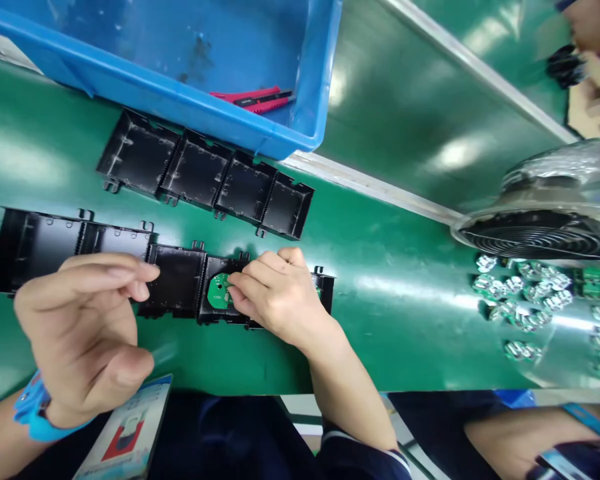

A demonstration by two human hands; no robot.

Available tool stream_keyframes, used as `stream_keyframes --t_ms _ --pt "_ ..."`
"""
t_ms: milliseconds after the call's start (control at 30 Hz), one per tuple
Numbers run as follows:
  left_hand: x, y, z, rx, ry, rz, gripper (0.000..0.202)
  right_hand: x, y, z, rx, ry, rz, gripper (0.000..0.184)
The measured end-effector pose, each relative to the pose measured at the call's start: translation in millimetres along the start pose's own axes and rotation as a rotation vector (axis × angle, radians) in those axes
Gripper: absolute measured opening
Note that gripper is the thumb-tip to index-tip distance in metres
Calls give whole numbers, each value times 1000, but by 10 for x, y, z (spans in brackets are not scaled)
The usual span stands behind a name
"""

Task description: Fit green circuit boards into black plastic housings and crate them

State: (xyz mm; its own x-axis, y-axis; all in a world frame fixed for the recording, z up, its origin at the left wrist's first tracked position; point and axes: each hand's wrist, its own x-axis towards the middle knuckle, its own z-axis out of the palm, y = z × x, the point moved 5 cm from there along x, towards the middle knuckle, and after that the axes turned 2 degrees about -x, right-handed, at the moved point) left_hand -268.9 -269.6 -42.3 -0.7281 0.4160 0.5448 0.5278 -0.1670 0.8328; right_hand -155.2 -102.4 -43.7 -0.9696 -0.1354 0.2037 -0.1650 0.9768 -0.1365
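Note:
My right hand [283, 293] is closed, with finger and thumb pinched at the right edge of a round green circuit board [217, 292]. The board sits in one bay of the near row of black open boxes [175, 280]; my hand hides its right side and most of the bay beyond, where a bit of green also shows. My left hand [87, 327] is raised over the left part of this row, fingers stretched and thumb apart, holding nothing. Behind it lies a second row of black boxes [195, 167], with bare bays facing up.
A blue bin [180, 97] with a red utility knife [260, 100] stands at the back. To the right are a wrapped spool [540, 233] and several small metallic parts [525, 293]. A co-worker's arm [510, 433] shows lower right; a booklet [130, 427] lies below my left hand.

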Motion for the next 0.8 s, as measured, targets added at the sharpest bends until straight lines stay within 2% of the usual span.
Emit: stream_keyframes --t_ms 100,167,200,233,300,367,400,467,567,667,800 --pt "-1 44 -14 69 25 -95 49 24 4 24 -29 -11 4 21" --pt "-6 84 -54 88 54 -92 48 35 3 10 -39 -7 2 21" --pt "-8 99 -68 100 33 -86 49 32 -1 -12 -41 -6 2 19" --pt "-12 112 -68 133 -33 -72 50 20 -8 -44 -42 -3 6 16" --pt "-42 145 -36 289 -245 7 48 -39 -31 -138 -47 18 34 10" --pt "-116 172 28 495 -471 150 46 -144 -75 -238 -65 66 79 10" --pt "-159 184 57 581 -537 235 47 -207 -106 -272 -81 95 103 13" --pt "-247 194 131 674 -620 379 50 -335 -187 -283 -113 139 131 19" --pt "-359 157 271 739 -733 479 48 -470 -302 -172 -137 153 146 28" --pt "-418 121 364 787 -796 497 43 -515 -352 -50 -151 142 153 33" --pt "-460 113 402 821 -856 494 38 -503 -344 0 -144 121 158 34"
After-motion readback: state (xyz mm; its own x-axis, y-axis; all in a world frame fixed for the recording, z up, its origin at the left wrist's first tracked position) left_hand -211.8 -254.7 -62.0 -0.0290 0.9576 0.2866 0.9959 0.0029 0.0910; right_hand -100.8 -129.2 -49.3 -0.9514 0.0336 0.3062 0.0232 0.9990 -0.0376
